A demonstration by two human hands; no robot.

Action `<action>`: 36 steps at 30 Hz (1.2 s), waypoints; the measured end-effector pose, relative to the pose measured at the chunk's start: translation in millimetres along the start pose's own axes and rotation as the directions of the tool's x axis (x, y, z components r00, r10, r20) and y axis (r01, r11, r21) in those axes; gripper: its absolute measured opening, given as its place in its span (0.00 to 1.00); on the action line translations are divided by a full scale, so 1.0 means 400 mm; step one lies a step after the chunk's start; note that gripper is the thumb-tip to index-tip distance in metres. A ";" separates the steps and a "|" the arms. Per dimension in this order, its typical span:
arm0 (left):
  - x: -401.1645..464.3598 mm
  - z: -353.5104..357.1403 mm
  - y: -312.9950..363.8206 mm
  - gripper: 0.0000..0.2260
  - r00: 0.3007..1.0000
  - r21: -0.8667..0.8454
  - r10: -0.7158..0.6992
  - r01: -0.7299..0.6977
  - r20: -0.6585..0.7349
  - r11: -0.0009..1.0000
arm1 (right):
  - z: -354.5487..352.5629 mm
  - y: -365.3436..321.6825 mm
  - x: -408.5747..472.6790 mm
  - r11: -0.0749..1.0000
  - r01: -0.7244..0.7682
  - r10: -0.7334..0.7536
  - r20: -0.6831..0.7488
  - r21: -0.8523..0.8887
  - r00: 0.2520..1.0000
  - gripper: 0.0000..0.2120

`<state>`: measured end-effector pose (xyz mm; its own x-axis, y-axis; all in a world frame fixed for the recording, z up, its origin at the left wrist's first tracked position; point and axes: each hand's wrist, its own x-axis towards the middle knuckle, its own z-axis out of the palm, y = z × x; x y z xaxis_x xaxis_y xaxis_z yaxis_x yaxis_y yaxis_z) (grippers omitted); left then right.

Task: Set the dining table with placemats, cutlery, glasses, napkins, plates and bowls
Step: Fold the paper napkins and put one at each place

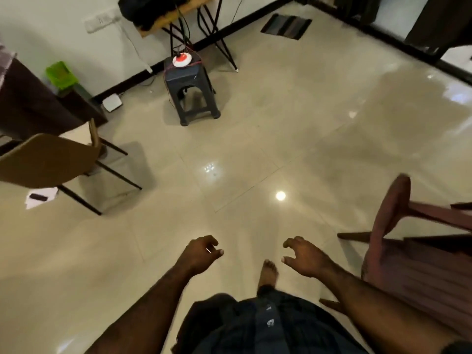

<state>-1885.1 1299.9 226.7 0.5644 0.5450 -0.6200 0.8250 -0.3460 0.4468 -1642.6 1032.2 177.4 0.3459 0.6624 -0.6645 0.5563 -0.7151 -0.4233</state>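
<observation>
I look down at a glossy beige tiled floor. My left hand hangs in front of me at the lower middle, fingers loosely curled, holding nothing. My right hand hangs beside it, also loosely curled and holding nothing. No placemat, cutlery, glass, napkin, plate or bowl is in view. One bare foot shows between my hands.
A tan chair stands at the left and a reddish-brown chair at the right. A dark plastic stool with a red-and-white object on top stands ahead near the wall, beside a folding table. A dark cloth-covered table edge is at far left.
</observation>
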 end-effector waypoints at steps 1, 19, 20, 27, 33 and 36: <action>0.058 -0.052 0.037 0.15 1.000 -0.015 0.001 -0.001 -0.028 1.000 | -0.083 -0.003 0.052 1.000 0.008 -0.008 -0.007 -0.008 1.000 0.27; 1.194 -0.487 1.000 0.14 0.903 0.229 0.341 -0.401 0.260 0.887 | -0.900 0.283 0.556 0.779 -0.330 0.528 -0.273 0.533 0.804 0.18; 1.237 -0.493 1.087 0.14 0.883 0.235 0.376 -0.443 0.280 0.865 | -0.913 0.297 0.558 0.751 -0.333 0.557 -0.276 0.571 0.783 0.18; 1.535 -0.338 1.718 0.12 0.766 0.275 0.518 -0.628 0.380 0.728 | -1.011 0.571 0.613 0.501 -0.367 0.746 -0.176 0.784 0.642 0.18; 1.654 -0.172 2.087 0.10 0.746 0.341 0.471 -0.646 0.470 0.683 | -1.270 0.926 0.619 0.485 -0.331 0.730 -0.165 0.809 0.663 0.18; 1.698 -0.113 2.280 0.10 0.730 0.351 0.480 -0.667 0.487 0.658 | -1.459 1.118 0.574 0.483 -0.334 0.751 -0.187 0.810 0.634 0.19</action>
<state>-750.7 1389.0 242.2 0.8222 -0.1400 -0.5517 0.1765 -0.8588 0.4809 -873.6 995.0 194.9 0.7778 -0.0753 -0.6239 -0.4584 -0.7472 -0.4812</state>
